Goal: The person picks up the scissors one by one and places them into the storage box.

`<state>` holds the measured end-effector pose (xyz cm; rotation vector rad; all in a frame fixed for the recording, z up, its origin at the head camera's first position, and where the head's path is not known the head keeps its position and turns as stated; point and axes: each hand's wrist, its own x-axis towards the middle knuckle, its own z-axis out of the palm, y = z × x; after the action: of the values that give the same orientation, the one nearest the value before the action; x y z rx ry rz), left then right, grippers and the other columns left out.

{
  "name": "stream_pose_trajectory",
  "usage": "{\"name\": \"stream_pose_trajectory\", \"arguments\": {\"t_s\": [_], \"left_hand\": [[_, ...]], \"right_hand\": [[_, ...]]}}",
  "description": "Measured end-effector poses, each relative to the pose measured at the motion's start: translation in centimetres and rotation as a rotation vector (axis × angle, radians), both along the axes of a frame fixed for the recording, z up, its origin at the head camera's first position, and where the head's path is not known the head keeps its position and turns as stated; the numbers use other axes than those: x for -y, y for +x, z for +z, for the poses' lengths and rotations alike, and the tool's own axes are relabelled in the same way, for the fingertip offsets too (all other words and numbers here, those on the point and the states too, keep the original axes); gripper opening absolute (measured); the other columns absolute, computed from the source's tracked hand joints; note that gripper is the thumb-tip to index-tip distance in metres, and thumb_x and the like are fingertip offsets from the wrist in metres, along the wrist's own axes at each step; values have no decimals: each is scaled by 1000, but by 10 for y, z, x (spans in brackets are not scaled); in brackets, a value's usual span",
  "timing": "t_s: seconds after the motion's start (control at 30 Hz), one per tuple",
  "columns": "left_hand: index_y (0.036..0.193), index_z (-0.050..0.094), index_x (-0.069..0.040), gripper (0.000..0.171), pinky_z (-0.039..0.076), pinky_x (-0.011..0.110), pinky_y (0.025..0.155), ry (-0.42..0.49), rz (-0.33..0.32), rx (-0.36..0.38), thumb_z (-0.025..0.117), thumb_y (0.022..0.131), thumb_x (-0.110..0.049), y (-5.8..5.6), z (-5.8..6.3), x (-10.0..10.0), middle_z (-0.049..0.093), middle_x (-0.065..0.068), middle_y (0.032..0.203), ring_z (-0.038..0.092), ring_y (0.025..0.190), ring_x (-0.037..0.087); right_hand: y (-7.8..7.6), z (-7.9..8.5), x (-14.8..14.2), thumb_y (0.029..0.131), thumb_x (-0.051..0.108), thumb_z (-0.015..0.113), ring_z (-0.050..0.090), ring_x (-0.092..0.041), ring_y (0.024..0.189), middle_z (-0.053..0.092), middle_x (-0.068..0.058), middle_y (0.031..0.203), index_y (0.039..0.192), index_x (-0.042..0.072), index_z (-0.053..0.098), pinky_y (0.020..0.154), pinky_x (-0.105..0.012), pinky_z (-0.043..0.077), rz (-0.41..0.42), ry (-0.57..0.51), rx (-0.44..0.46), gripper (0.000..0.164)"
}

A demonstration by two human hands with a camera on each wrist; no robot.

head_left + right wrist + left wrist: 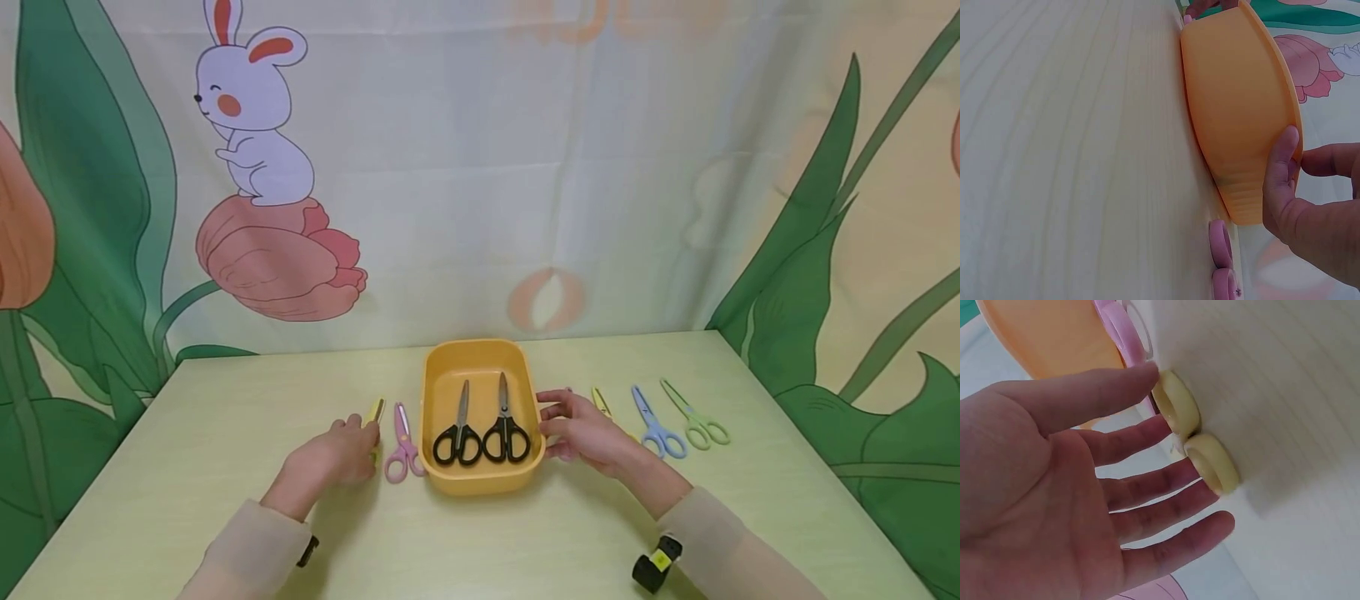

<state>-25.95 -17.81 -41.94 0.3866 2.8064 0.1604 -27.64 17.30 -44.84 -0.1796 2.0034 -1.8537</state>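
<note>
My left hand [343, 450] is at a pair of yellow-green scissors [377, 408] on the left of the table. In the left wrist view its fingers are spread and fairly straight, thumb tip and fingertips right at the two handle loops [1175, 403]. Pink scissors [403, 437] lie between that hand and a yellow tray [480, 484]. Two black-handled scissors [462, 412] lie side by side in the tray, blades pointing away. My right hand [588, 429] holds the tray's right rim, thumb on the outer wall, index finger at the edge. Below it, other pink scissors [1217, 242] are mostly hidden.
Right of my right hand lie yellow scissors [600, 402], partly covered by the hand, then blue scissors [651, 425] and green scissors [684, 408]. A printed curtain [450, 183] hangs along the table's back edge. Pale tabletop [480, 550] extends in front of the tray.
</note>
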Motion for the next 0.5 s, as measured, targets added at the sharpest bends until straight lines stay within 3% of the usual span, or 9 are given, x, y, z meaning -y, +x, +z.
{"name": "stream_pose_trajectory", "arguments": {"t_s": [0.27, 0.5], "left_hand": [[124, 57, 10, 48, 47, 60, 93, 20, 44, -13, 73, 88, -17, -9, -3, 4, 50, 29, 118, 49, 109, 43], [129, 54, 7, 50, 46, 59, 93, 48, 70, -31, 72, 89, -18, -17, -16, 12, 46, 32, 119, 45, 110, 45]], "right_hand": [[0, 0, 0, 100, 0, 55, 64, -25, 80, 47, -25, 126, 151, -3, 36, 68, -30, 56, -9, 13, -6, 55], [-1, -1, 0, 100, 0, 55, 64, -26, 81, 46, -26, 128, 152, -4, 35, 68, -30, 56, -4, 13, -8, 56]]}}
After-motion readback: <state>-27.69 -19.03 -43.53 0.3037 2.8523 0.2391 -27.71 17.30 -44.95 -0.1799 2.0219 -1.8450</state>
